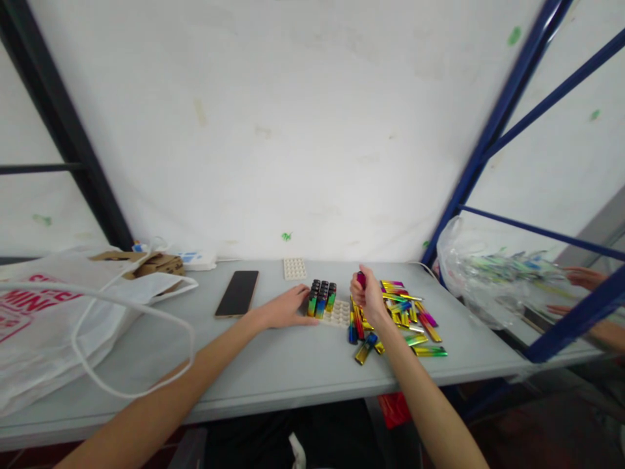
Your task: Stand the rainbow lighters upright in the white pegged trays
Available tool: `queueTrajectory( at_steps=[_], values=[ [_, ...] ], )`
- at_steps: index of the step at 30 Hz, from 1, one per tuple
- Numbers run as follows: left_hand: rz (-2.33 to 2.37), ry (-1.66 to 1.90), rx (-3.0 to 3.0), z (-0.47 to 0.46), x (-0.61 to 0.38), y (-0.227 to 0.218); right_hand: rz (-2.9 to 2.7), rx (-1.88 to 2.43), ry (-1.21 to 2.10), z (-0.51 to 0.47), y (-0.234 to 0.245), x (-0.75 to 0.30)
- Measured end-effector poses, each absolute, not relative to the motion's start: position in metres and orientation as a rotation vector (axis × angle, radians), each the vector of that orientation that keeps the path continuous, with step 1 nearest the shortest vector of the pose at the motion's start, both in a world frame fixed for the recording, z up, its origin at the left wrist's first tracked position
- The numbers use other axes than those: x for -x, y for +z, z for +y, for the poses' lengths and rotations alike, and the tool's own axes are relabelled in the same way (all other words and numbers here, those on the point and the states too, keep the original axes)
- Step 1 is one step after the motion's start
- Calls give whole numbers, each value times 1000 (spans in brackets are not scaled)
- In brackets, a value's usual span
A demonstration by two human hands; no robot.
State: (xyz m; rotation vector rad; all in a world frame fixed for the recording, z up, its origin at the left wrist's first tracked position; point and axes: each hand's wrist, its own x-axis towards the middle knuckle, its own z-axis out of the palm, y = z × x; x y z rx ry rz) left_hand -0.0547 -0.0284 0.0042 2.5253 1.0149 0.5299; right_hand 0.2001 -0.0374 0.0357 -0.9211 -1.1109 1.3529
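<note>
A white tray with round holes [336,315] lies on the table, and several shiny lighters [321,299] with black tops stand upright in its left part. My left hand [286,307] rests at the tray's left side, thumb and fingers stretched apart, beside the standing lighters. Raised over the right side of the tray, my right hand [368,294] is closed around a lighter [361,279], of which only a purplish-red end shows. Below and right of it spreads a loose pile of metallic lighters [415,319] in gold, green, blue, red and pink.
A dark phone [237,293] lies left of my hand. Another holed tray [294,268] is near the wall. White plastic bags [63,312] and a loose white cable [188,326] occupy the left. Beyond the blue rack post [488,143], a person's hands [583,279] show near clear plastic bags.
</note>
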Motion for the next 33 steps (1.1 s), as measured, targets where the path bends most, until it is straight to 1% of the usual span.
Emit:
queueTrajectory(
  at_steps=[5,12,20,26,29,33],
  values=[
    [1004,510,-2549,-28,54,3,-1007,1010,1336,-40,34,-194],
    [984,535,-2548,-28,55,3,-1027,983,1390,-41,36,-190],
    [985,523,-2529,-28,55,3,-1216,1112,1190,-35,21,-190],
    [991,528,-2562,-27,56,1,-1340,1092,1185,-35,29,-190],
    [993,525,-2579,-26,56,0,-1548,989,1060,-46,45,-196],
    [956,564,-2573,-25,56,-3,-1877,991,779,-64,68,-210]
  ],
)
